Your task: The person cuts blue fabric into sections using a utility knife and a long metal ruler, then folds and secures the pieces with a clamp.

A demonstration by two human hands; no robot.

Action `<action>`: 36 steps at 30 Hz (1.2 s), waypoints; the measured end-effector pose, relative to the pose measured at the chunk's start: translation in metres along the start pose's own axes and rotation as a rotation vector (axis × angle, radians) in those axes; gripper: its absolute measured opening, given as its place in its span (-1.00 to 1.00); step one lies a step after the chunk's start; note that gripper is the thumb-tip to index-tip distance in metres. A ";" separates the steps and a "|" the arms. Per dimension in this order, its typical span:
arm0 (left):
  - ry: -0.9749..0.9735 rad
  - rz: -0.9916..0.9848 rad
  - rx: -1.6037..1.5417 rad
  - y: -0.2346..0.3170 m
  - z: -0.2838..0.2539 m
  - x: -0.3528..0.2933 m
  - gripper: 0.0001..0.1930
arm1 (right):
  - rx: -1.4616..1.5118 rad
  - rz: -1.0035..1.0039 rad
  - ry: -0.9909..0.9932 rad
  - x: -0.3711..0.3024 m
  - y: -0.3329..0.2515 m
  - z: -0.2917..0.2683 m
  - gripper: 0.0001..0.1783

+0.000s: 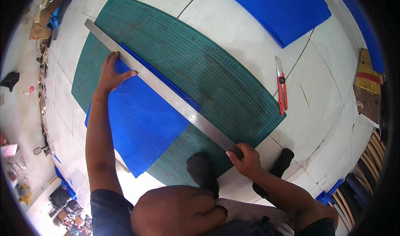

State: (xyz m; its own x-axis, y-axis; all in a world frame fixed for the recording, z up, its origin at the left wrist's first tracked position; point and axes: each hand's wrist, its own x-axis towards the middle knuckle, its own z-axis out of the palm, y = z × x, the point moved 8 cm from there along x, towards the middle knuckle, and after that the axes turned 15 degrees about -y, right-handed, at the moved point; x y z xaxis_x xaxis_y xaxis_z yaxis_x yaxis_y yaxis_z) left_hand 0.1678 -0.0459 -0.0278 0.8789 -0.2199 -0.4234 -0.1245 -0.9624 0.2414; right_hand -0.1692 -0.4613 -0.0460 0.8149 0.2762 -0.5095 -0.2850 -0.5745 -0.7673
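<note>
A long metal ruler (166,93) lies diagonally across a green cutting mat (183,44) and over a blue sheet (143,119). A narrow blue strip shows along the ruler's far side. My left hand (111,75) is open, thumb and fingers spread, with its tips resting on the ruler's near edge toward its upper-left end. At the opposite end, my right hand (248,161) is closed around the ruler. On the mat's right corner and the tiles beyond it rests a red utility knife (281,90) with its blade out.
More folded blue sheets (279,11) lie on the tiled floor at the far right. A yellow and red box (368,75) and several curved tan rods (375,157) are at the right edge. My feet in dark socks (201,169) stand at the mat's near edge. Clutter lines the left wall.
</note>
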 end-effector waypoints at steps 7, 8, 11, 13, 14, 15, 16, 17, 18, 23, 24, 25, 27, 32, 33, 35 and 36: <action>0.011 -0.002 -0.017 0.000 0.001 0.000 0.20 | 0.009 0.011 -0.014 0.002 -0.001 -0.001 -0.57; 0.009 -0.004 -0.016 0.000 0.001 0.000 0.21 | 0.014 0.017 -0.023 0.002 0.000 -0.001 -0.56; 0.000 -0.017 -0.018 0.004 0.002 0.001 0.21 | 0.001 0.014 -0.012 0.001 0.002 -0.001 -0.56; 0.003 -0.012 -0.014 0.000 0.001 -0.001 0.22 | 0.005 0.013 -0.022 0.003 0.001 -0.001 -0.55; 0.004 -0.011 -0.012 -0.002 0.001 -0.001 0.23 | 0.007 0.012 -0.028 0.003 0.001 -0.001 -0.55; 0.000 -0.021 -0.011 -0.001 0.002 -0.001 0.23 | 0.012 0.018 -0.024 0.004 0.002 -0.002 -0.55; -0.004 -0.031 -0.010 0.001 0.003 0.000 0.23 | 0.018 0.024 -0.020 0.004 0.004 -0.001 -0.56; -0.008 -0.041 -0.010 0.002 0.003 0.000 0.24 | 0.024 0.030 -0.017 0.004 0.005 -0.001 -0.56; -0.005 -0.041 0.001 0.002 0.003 -0.001 0.24 | 0.027 0.026 -0.021 0.004 0.005 -0.002 -0.56; -0.021 -0.068 0.034 0.007 0.002 -0.002 0.24 | 0.008 0.028 -0.037 0.005 0.004 -0.002 -0.57; -0.020 -0.065 0.036 0.007 0.002 -0.002 0.23 | 0.002 0.024 -0.033 0.005 0.005 -0.002 -0.57; -0.020 -0.062 0.038 0.008 0.001 -0.001 0.23 | -0.004 0.021 -0.029 0.006 0.006 -0.001 -0.56; -0.027 -0.066 0.041 0.010 0.001 0.000 0.22 | -0.017 0.045 -0.060 0.007 0.007 -0.001 -0.54; -0.016 -0.064 0.055 0.004 0.000 -0.003 0.16 | -0.144 0.034 -0.062 0.033 -0.005 -0.043 -0.48; -0.033 -0.081 0.108 0.011 0.000 -0.001 0.14 | -0.161 0.110 0.103 0.043 0.005 -0.072 -0.46; -0.061 -0.126 0.218 0.034 -0.006 0.001 0.09 | -0.183 0.171 0.458 0.062 0.018 -0.135 -0.41; -0.088 -0.125 0.150 0.032 -0.006 -0.001 0.07 | -0.185 0.155 0.643 0.066 0.020 -0.164 -0.39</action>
State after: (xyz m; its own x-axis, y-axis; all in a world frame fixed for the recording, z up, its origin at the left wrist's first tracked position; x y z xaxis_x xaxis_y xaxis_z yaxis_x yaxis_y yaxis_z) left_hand 0.1656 -0.0752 -0.0148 0.8492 -0.1045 -0.5176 -0.0904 -0.9945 0.0524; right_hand -0.0381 -0.5811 -0.0314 0.9255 -0.2996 -0.2316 -0.3784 -0.7082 -0.5960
